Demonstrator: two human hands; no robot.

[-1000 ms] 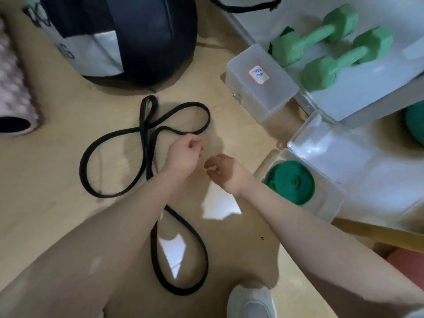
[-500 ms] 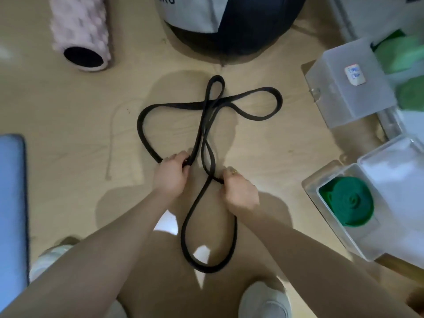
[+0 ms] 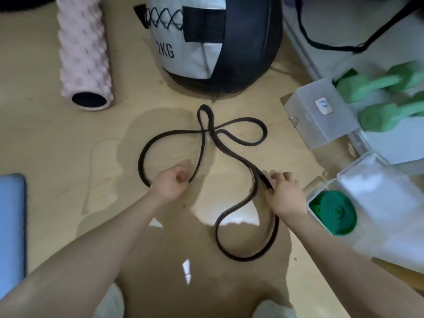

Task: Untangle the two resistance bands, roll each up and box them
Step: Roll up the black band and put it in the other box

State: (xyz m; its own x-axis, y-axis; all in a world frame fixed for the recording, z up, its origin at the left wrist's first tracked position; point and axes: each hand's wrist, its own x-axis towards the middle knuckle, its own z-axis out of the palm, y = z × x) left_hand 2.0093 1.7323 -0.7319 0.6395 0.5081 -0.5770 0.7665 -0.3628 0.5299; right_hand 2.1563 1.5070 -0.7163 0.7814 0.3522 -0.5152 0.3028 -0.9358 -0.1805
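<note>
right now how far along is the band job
Done: the green band sits rolled up in the open clear box. In hand: the left hand and right hand each grip the black band, which lies in crossed loops on the floor. Left: straighten it, roll it, box it.

Hands spread apart, right hand (image 3: pixel 284 196) drawn toward open box (image 3: pixel 325 191) with its strand, left hand (image 3: pixel 171 182) pulled away from it, black band (image 3: pixel 238 154) loops wider.
</note>
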